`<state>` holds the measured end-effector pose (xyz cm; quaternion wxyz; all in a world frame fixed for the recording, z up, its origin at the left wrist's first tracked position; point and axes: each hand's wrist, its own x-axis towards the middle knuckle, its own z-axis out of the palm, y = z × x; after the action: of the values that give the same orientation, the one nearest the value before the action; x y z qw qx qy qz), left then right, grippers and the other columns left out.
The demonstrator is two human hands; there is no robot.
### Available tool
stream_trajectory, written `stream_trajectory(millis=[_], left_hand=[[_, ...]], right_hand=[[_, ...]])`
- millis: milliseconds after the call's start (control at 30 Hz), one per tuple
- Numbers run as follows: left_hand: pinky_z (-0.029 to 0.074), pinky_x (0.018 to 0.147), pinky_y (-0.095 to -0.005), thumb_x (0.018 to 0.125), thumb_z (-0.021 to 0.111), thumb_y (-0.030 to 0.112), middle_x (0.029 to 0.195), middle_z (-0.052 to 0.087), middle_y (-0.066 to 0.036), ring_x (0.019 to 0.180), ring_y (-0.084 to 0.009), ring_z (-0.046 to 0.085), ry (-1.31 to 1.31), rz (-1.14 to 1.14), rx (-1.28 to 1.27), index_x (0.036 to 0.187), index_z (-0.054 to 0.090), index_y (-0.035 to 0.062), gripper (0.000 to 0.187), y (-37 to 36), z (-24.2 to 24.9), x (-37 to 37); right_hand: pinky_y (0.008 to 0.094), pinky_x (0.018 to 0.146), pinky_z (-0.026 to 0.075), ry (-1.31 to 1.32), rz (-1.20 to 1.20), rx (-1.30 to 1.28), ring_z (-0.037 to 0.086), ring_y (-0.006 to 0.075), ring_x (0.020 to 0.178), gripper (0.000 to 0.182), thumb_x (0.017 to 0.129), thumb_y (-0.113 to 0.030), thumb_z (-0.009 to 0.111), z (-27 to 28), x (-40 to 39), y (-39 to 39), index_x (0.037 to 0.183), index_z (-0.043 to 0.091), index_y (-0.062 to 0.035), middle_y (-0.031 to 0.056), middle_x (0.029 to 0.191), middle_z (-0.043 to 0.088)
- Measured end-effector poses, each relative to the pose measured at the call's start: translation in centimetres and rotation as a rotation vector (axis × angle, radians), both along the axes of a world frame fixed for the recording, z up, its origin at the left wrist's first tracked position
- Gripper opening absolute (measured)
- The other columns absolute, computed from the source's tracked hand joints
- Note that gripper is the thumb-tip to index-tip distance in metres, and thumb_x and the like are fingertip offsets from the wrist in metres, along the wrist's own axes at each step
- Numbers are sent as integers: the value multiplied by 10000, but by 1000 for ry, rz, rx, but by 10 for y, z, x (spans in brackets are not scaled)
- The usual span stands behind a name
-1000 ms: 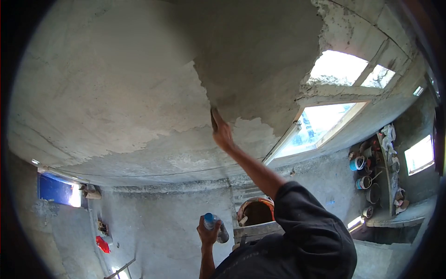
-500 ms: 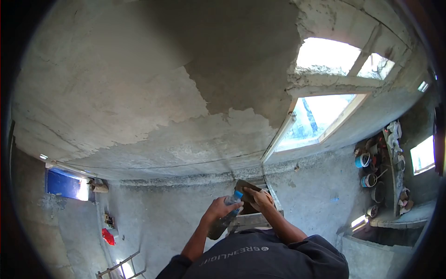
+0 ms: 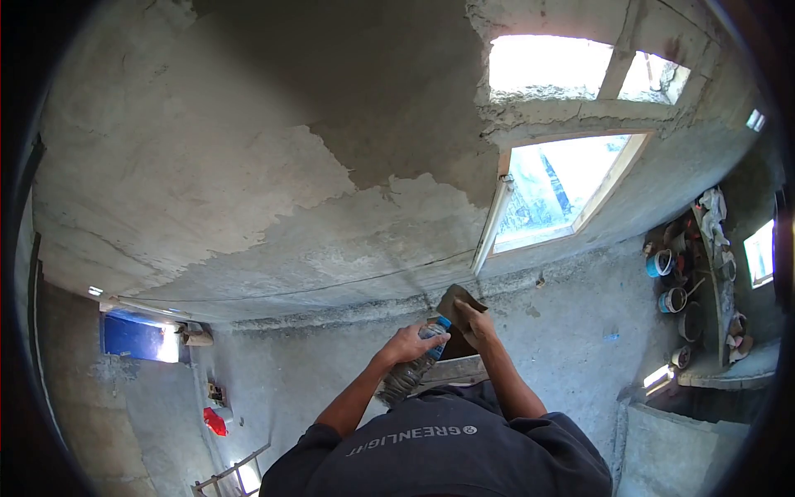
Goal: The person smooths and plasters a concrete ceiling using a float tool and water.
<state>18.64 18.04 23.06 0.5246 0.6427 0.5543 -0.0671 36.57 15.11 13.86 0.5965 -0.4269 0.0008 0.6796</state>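
Observation:
My left hand (image 3: 406, 344) is wrapped round a clear plastic bottle (image 3: 406, 374) with a blue cap (image 3: 444, 322). The bottle is tilted, its cap end toward my right hand. In my right hand (image 3: 478, 323) is a flat brownish-grey piece (image 3: 457, 302), pinched by its edge right beside the bottle cap; what it is made of I cannot tell. Under my hands part of a wooden structure (image 3: 453, 370) shows. Ahead rises a plastered wall (image 3: 248, 149) with a darker patch (image 3: 397, 91) across its upper part.
A framed window opening (image 3: 563, 186) is in the wall at the right. Buckets (image 3: 660, 263) and a cluttered shelf (image 3: 714, 282) stand at the far right. Low on the left are a red item (image 3: 215, 422), a metal frame (image 3: 228, 476) and a blue doorway (image 3: 132, 333).
Both hands have moved slightly up and right with the bottle and the flat piece. The flat piece has turned and stands more upright. The whole view has shifted.

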Motion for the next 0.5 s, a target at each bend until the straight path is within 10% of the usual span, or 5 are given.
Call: stream_trajectory(millis=[267, 333, 400, 500], left_hand=[[499, 837, -400, 690, 710, 627, 978, 663, -177, 937, -300, 653, -322, 59, 374, 1112, 574, 24, 748, -7, 25, 4], [511, 805, -397, 700, 737, 571, 944, 669, -163, 912, -299, 663, -354, 98, 425, 1079, 571, 22, 687, -12, 14, 3], [515, 793, -395, 708, 732, 566, 938, 672, -161, 901, -299, 666, -319, 102, 494, 1079, 571, 24, 677, -23, 18, 7], [523, 770, -388, 722, 727, 549, 921, 676, -153, 883, -294, 672, -289, 139, 562, 1078, 572, 33, 646, -34, 23, 7]], right_hand=[[342, 720, 539, 1, -193, 324, 636, 192, 830, 239, 862, -136, 659, 35, 102, -23, 1034, 595, 17, 87, 917, 641], [339, 692, 551, -111, -284, 239, 643, 202, 781, 247, 873, -116, 632, -11, 140, -29, 1072, 559, 10, 91, 884, 644], [348, 661, 570, -818, -186, -200, 663, 236, 756, 206, 882, -106, 604, -126, 184, -43, 1057, 568, -5, 99, 848, 651], [359, 650, 585, -490, -381, -252, 677, 269, 753, 169, 875, -100, 601, -119, 185, -68, 1017, 612, -8, 115, 859, 662]])
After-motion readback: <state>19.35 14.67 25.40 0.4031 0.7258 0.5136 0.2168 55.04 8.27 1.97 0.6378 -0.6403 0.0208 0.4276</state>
